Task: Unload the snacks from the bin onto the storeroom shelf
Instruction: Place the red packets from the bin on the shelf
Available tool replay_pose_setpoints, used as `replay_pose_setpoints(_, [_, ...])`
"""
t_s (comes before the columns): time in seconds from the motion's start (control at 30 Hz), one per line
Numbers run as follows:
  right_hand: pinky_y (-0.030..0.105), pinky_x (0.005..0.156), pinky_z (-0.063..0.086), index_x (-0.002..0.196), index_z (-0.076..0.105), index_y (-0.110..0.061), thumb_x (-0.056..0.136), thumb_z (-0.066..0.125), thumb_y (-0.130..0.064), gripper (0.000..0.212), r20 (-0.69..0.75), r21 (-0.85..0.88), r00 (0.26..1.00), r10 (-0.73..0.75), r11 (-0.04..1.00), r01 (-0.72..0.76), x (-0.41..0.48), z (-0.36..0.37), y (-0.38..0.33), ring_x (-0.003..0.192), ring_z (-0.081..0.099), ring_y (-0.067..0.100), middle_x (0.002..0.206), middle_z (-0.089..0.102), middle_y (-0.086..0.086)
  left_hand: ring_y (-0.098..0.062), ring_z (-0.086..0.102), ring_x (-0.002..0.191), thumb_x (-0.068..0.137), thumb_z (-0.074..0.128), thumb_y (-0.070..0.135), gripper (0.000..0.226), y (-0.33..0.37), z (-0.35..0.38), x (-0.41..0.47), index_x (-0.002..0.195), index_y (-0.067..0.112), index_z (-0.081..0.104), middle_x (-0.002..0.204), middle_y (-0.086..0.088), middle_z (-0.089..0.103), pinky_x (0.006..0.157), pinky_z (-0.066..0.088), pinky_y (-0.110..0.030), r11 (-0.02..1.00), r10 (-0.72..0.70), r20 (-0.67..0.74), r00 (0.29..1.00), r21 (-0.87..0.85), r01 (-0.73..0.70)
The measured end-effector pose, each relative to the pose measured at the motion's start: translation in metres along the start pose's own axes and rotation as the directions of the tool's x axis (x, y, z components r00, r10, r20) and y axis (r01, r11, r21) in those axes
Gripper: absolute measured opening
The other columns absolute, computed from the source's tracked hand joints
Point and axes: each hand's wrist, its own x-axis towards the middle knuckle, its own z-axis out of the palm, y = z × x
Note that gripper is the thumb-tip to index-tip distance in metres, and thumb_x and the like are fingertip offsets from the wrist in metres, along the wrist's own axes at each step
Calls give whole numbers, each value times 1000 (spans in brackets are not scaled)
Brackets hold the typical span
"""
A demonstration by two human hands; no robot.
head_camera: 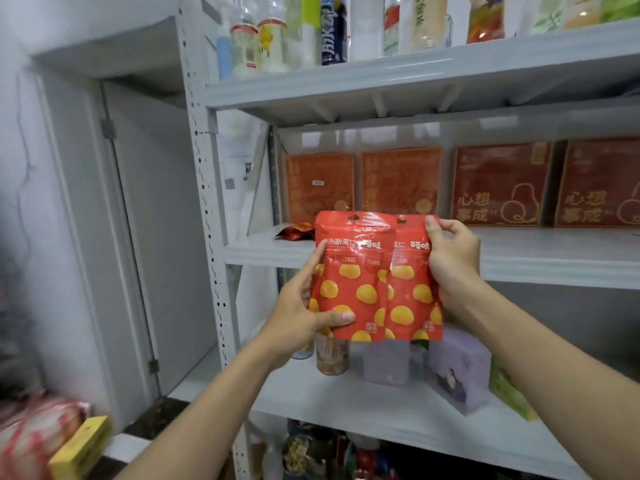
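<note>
Two red snack pouches with yellow spots overlap in front of the grey metal shelf unit (554, 261). My left hand (294, 313) grips the left pouch (349, 278) at its lower left edge, thumb across the front. My right hand (453, 261) grips the right pouch (415, 296) along its upper right side. Both pouches are upright, held at the height of the middle shelf's front edge. A small red wrapped snack (296, 232) lies on that shelf at the left.
Orange and dark red boxes (498, 183) stand along the back of the middle shelf. Bottles and packets (270, 43) fill the top shelf. Purple boxes (457, 368), a jar and a green box sit on the lower shelf. Red and yellow packages (52, 441) lie at lower left.
</note>
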Motion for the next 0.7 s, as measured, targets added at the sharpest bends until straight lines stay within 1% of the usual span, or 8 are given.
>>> replay_pose_setpoints(0.1, [21, 57, 49, 103, 61, -16, 100, 57, -37, 22, 30, 26, 999, -28, 999, 28, 22, 27, 0, 72, 65, 4, 88, 68, -3, -17, 62, 119, 58, 91, 16, 110, 2, -17, 20, 143, 57, 35, 138, 4, 55, 91, 57, -48, 1000, 14, -41, 999, 12, -14])
replay_pose_setpoints(0.2, [15, 49, 46, 98, 61, -17, 100, 57, -35, 19, 51, 53, 997, -52, 997, 49, 48, 52, 4, 65, 63, 1, 82, 66, -7, -18, 65, 115, 59, 89, 12, 110, 3, -32, 46, 144, 57, 34, 136, 1, 54, 85, 59, -47, 999, 29, -55, 998, 23, -28])
replay_pose_setpoints(0.27, [11, 44, 44, 101, 60, -15, 100, 57, -34, 20, 67, 74, 996, -56, 996, 51, 68, 67, 7, 56, 61, -5, 80, 65, -7, -20, 65, 115, 58, 88, 13, 109, 3, -41, 65, 142, 58, 34, 136, 0, 54, 82, 60, -44, 999, 45, -73, 996, 33, -42])
replay_pose_setpoints(0.3, [12, 44, 44, 101, 60, -15, 100, 57, -34, 19, 73, 76, 996, -58, 996, 52, 77, 74, 7, 57, 62, -4, 80, 65, -6, -20, 65, 115, 59, 88, 13, 108, 2, -45, 76, 141, 59, 35, 136, 0, 55, 81, 60, -41, 998, 56, -82, 995, 43, -52])
replay_pose_setpoints(0.4, [20, 56, 53, 91, 59, -20, 100, 57, -36, 18, 86, 69, 994, -65, 996, 59, 107, 91, 9, 69, 63, 6, 81, 66, -5, -18, 66, 112, 63, 85, 9, 106, 0, -54, 108, 142, 55, 34, 133, 1, 57, 77, 60, -35, 995, 83, -99, 992, 60, -78])
replay_pose_setpoints(0.5, [32, 72, 57, 86, 59, -22, 99, 57, -37, 20, 88, 75, 994, -58, 996, 51, 134, 106, 11, 80, 68, 15, 90, 70, 1, -18, 66, 112, 66, 85, 9, 105, 0, -62, 139, 147, 51, 32, 133, 1, 57, 78, 60, -36, 995, 89, -102, 991, 63, -83])
replay_pose_setpoints(0.6, [33, 73, 58, 93, 61, -20, 99, 57, -39, 20, 100, 62, 994, -41, 997, 35, 160, 119, 14, 85, 70, 18, 94, 71, 3, -15, 64, 114, 65, 86, 17, 104, -1, -69, 165, 147, 50, 33, 134, 5, 53, 77, 60, -34, 989, 115, -128, 985, 107, -102])
replay_pose_setpoints(0.7, [31, 69, 57, 95, 60, -19, 99, 57, -39, 20, 130, 92, 991, -21, 996, 9, 180, 131, 18, 82, 70, 17, 92, 71, 3, -7, 66, 108, 67, 85, 13, 102, -6, -77, 186, 147, 49, 34, 132, 6, 56, 74, 60, -31, 988, 133, -145, 980, 95, -120])
